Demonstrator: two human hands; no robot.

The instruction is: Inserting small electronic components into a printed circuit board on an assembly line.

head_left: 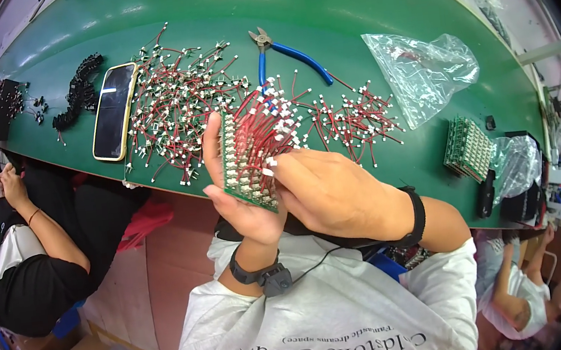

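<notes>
In my left hand (246, 210) I hold a green circuit board panel (233, 170) tilted up, its edge between thumb and fingers. Rows of white sockets cover its face, and many red and black cables with white plugs (277, 116) stick out from its far part. My right hand (327, 187) is closed at the panel's near right side, fingers pinched by a white plug (268, 171) on a short cable. Behind the panel lie a big heap of loose cables (172, 104) and a smaller heap (353, 117) to its right.
Blue-handled cutters (291, 53) lie at the back. A phone (114, 112) and black strips (80, 90) are on the left. A clear plastic bag (424, 72) and a stack of panels (469, 148) sit right on the green table (193, 12). A person (33, 251) sits at left.
</notes>
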